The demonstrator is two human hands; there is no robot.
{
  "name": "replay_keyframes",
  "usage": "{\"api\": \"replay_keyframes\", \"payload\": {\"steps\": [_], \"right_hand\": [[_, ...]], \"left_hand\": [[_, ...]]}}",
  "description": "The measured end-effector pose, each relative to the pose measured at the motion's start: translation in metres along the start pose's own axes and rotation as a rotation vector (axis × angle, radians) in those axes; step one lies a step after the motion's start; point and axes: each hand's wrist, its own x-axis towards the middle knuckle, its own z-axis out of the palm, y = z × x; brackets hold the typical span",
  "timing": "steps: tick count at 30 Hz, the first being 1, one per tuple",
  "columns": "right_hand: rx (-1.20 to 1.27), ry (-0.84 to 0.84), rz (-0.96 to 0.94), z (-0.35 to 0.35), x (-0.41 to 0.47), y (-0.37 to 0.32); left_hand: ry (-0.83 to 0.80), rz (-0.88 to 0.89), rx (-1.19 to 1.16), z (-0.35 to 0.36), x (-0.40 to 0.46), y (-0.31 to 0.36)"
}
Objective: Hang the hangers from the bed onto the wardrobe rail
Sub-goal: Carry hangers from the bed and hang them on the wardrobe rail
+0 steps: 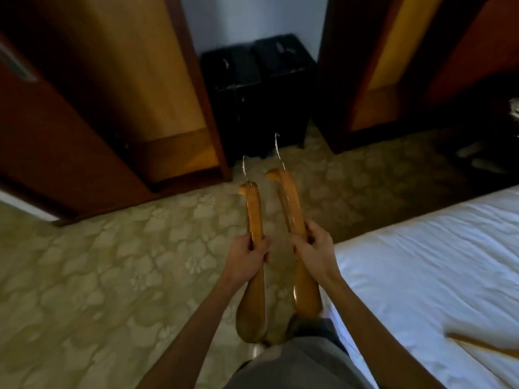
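I hold two wooden hangers edge-on above the carpet, their metal hooks pointing away from me. My left hand point(247, 255) is closed around the middle of the left hanger point(254, 214). My right hand point(313, 249) grips the middle of the right hanger point(289, 200). Part of another wooden hanger point(483, 345) lies on the white bed point(435, 265) at the lower right. An open wardrobe point(134, 80) with a wooden interior stands ahead on the left; its rail is out of view.
A dark red wardrobe door point(56, 153) swings out at the left. Two black suitcases point(258, 85) stand against the wall between the wardrobe and a second wooden unit point(393, 66) on the right. Patterned carpet point(112, 276) covers the floor.
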Motion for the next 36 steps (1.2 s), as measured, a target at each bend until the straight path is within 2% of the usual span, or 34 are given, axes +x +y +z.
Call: {"api": "replay_keyframes", "payload": {"steps": [7,13,19,25,28,36], "right_hand": [[-0.004,-0.231,-0.015,0.117,0.094,-0.066],[0.071,-0.326,-0.093,0.212,0.212,-0.143],[0.105,-0.374,-0.151,0.286,0.326,-0.236],[0.102,-0.364,-0.216,0.34,0.423,-0.324],[0.12,-0.315,-0.259,0.365,0.472,-0.371],[0.138,-0.134,-0.344,0.42,0.586,-0.519]], "left_hand": [[0.143,0.005,-0.048,-0.124,0.079,0.0],[0.27,0.031,-0.07,-0.224,0.192,0.016],[0.387,0.083,-0.116,-0.321,0.304,0.063],[0.387,0.148,-0.154,-0.408,0.396,0.119],[0.389,0.177,-0.226,-0.453,0.447,0.149],[0.313,0.24,-0.17,-0.578,0.592,0.247]]}}
